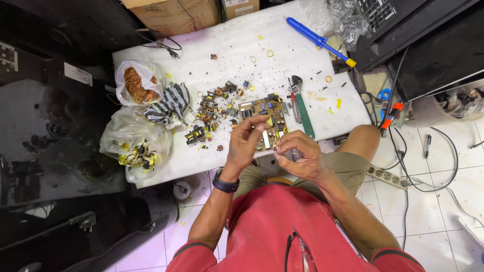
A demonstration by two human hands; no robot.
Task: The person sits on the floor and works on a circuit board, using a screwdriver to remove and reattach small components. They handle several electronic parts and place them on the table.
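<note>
— The circuit board (265, 117): where is it seen?
— It is laid flat on the white foam sheet (237, 40), just beyond the raised hands, and its near edge is partly covered by them.

— How is the left hand (245, 142) held?
— It is raised over the board's near end, with the fingers curled narrow toward the thumb. Whether anything is pinched there cannot be told. A dark watch (224, 184) is worn on that wrist.

— And the right hand (301, 155)?
— It is closed narrowly, and a small component (276, 146) is pinched at its fingertips, just beside the left hand.

— What is found around the board?
— Loose coils and small parts (212, 113) are scattered to its left. A green-handled adjustable wrench (301, 108) is laid just to its right. A blue screwdriver (318, 40) is placed near the sheet's far right corner. At the left edge, a clear bag of copper wire (136, 83), a striped bag (170, 103) and a bag of yellow-taped parts (135, 148) are gathered.
</note>
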